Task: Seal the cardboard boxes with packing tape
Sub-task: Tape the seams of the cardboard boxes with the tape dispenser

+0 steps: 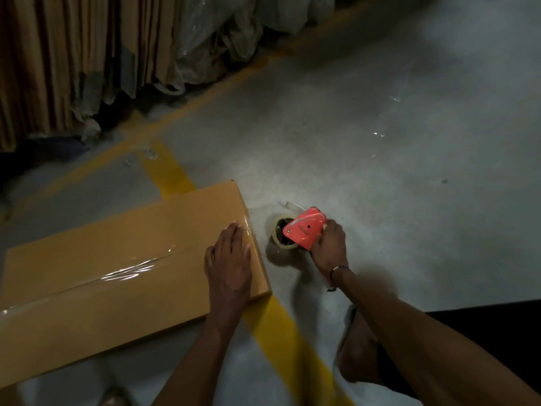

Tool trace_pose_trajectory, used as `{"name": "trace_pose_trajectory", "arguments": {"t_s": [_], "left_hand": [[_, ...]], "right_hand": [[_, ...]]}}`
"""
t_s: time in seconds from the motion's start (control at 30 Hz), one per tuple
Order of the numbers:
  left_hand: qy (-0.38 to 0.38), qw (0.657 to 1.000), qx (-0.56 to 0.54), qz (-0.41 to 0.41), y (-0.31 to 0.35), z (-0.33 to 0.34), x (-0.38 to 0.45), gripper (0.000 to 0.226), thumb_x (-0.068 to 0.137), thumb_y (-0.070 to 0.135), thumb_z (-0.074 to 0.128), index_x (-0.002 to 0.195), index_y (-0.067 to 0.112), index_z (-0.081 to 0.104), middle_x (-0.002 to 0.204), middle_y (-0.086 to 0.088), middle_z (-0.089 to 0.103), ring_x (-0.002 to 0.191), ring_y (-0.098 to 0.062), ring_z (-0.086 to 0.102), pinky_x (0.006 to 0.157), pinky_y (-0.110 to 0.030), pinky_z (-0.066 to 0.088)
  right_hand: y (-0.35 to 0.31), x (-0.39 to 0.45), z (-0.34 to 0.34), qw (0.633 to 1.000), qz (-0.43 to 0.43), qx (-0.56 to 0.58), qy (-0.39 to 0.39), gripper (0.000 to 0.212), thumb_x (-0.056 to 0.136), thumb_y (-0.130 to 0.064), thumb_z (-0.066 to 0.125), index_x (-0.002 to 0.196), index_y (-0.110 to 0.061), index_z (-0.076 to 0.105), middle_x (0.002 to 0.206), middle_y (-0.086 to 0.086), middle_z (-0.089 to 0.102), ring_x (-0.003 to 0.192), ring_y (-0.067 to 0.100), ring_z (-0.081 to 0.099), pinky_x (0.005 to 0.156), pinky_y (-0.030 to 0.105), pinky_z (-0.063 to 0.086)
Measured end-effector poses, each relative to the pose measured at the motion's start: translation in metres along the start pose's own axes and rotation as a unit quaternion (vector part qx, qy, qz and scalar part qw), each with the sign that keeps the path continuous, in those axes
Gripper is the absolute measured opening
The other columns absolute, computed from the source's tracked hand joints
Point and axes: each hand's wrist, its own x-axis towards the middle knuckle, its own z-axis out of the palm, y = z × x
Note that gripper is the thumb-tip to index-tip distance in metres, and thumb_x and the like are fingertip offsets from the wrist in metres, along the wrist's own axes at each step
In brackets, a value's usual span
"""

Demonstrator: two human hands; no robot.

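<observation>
A flat cardboard box (117, 268) lies on the concrete floor (380, 142), its near right corner over a yellow line (281, 332). A strip of clear tape (128, 271) runs along its centre seam and shines under the light.

The left hand (229, 259) rests palm down on the right end of the box, over the taped seam. Its fingers are straight and together, pointing away from the person towards the box's right edge, and the forearm reaches up from the bottom of the view.

The right hand (329, 244) is just beside the box's right edge, low at the floor. Its fingers curl round the handle of a red dispenser (306, 230), which holds a tape roll (282, 232); the roll sits against the floor, apart from the box. A dark band (336, 272) circles the right wrist, and that arm stretches in from the lower right.

Stacked flat cardboard (58, 60) and plastic wrap (219, 33) stand at the back left.
</observation>
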Motion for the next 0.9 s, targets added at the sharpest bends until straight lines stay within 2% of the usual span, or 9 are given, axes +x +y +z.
{"name": "trace_pose_trajectory", "arguments": {"t_s": [0.07, 0.2, 0.33, 0.53, 0.63, 0.7, 0.77, 0.83, 0.9], "left_hand": [[-0.006, 1.000, -0.009, 0.001, 0.002, -0.002, -0.003, 0.052, 0.108, 0.036, 0.029, 0.153, 0.016, 0.047, 0.162, -0.002, 0.041, 0.149, -0.020, 0.038, 0.112, -0.047, 0.038], [-0.006, 1.000, -0.028, -0.005, 0.006, -0.008, -0.007, 0.054, 0.108, 0.037, 0.034, 0.155, 0.012, 0.043, 0.166, -0.005, 0.035, 0.152, -0.023, 0.036, 0.120, -0.049, 0.031], [-0.072, 0.997, 0.019, 0.003, -0.001, -0.018, -0.015, 0.098, 0.084, 0.049, 0.063, 0.162, 0.006, 0.024, 0.172, -0.012, 0.014, 0.159, -0.028, 0.013, 0.128, -0.052, 0.009], [-0.065, 0.998, -0.012, 0.019, -0.015, -0.009, -0.016, 0.109, 0.075, 0.052, 0.074, 0.162, 0.004, 0.026, 0.171, -0.013, 0.017, 0.159, -0.026, 0.014, 0.128, -0.050, 0.005], [-0.075, 0.997, -0.016, 0.005, -0.009, -0.012, -0.010, 0.092, 0.092, 0.047, 0.058, 0.165, 0.013, 0.015, 0.173, -0.005, 0.002, 0.160, -0.021, 0.004, 0.127, -0.040, -0.008], [-0.050, 0.998, -0.045, -0.017, -0.007, -0.014, -0.010, 0.071, 0.103, 0.049, 0.032, 0.164, 0.016, 0.022, 0.173, -0.002, 0.010, 0.160, -0.018, 0.009, 0.125, -0.037, -0.007], [-0.049, 0.997, -0.046, -0.024, -0.009, -0.016, -0.008, 0.069, 0.104, 0.052, 0.023, 0.163, 0.017, 0.025, 0.172, -0.002, 0.016, 0.159, -0.017, 0.013, 0.125, -0.037, -0.003], [-0.063, 0.998, -0.024, 0.010, -0.017, -0.018, -0.005, 0.076, 0.099, 0.047, 0.040, 0.165, 0.016, 0.020, 0.173, -0.003, 0.012, 0.160, -0.020, 0.009, 0.126, -0.039, -0.005], [-0.093, 0.994, 0.019, 0.056, -0.033, -0.016, -0.003, 0.098, 0.086, 0.051, 0.056, 0.166, 0.013, 0.012, 0.173, -0.007, 0.004, 0.160, -0.024, 0.001, 0.128, -0.043, -0.007]], "right_hand": [[-0.033, -0.012, -0.008, 0.996, -0.072, 0.045, 0.030, 0.049, 0.095, -0.031, 0.041, 0.133, -0.002, 0.051, 0.131, 0.018, 0.054, 0.120, 0.034, 0.051, 0.103, 0.043, 0.041], [-0.104, -0.044, 0.008, 0.981, -0.154, 0.113, -0.041, 0.044, 0.107, -0.026, 0.048, 0.147, -0.007, 0.048, 0.147, 0.010, 0.054, 0.134, 0.024, 0.050, 0.116, 0.034, 0.036], [-0.147, -0.071, 0.042, 0.978, -0.146, 0.110, -0.100, 0.055, 0.107, -0.043, 0.041, 0.150, -0.008, 0.041, 0.145, 0.015, 0.056, 0.130, 0.033, 0.055, 0.107, 0.040, 0.044], [-0.167, -0.077, 0.045, 0.985, -0.092, 0.092, -0.111, 0.067, 0.109, -0.043, 0.038, 0.159, -0.001, 0.023, 0.152, 0.020, 0.049, 0.133, 0.039, 0.052, 0.107, 0.041, 0.041], [-0.164, -0.051, 0.046, 0.979, -0.015, 0.069, -0.192, 0.081, 0.106, -0.054, 0.038, 0.160, 0.002, 0.017, 0.143, 0.023, 0.058, 0.129, 0.040, 0.056, 0.104, 0.041, 0.045], [-0.160, -0.033, 0.044, 0.963, 0.047, 0.068, -0.255, 0.087, 0.104, -0.062, 0.037, 0.158, 0.005, 0.021, 0.150, 0.024, 0.051, 0.136, 0.040, 0.051, 0.108, 0.038, 0.041], [-0.160, -0.030, 0.041, 0.976, 0.028, 0.067, -0.207, 0.087, 0.105, -0.060, 0.039, 0.160, 0.003, 0.017, 0.157, 0.023, 0.042, 0.144, 0.038, 0.042, 0.115, 0.037, 0.035], [-0.167, -0.043, 0.038, 0.992, -0.097, 0.060, -0.059, 0.068, 0.107, -0.045, 0.041, 0.159, -0.003, 0.026, 0.160, 0.017, 0.040, 0.147, 0.032, 0.039, 0.120, 0.037, 0.031], [-0.181, -0.063, 0.038, 0.968, -0.236, 0.081, -0.016, 0.050, 0.107, -0.032, 0.041, 0.152, -0.012, 0.040, 0.155, 0.010, 0.047, 0.140, 0.025, 0.046, 0.117, 0.038, 0.038]]}}
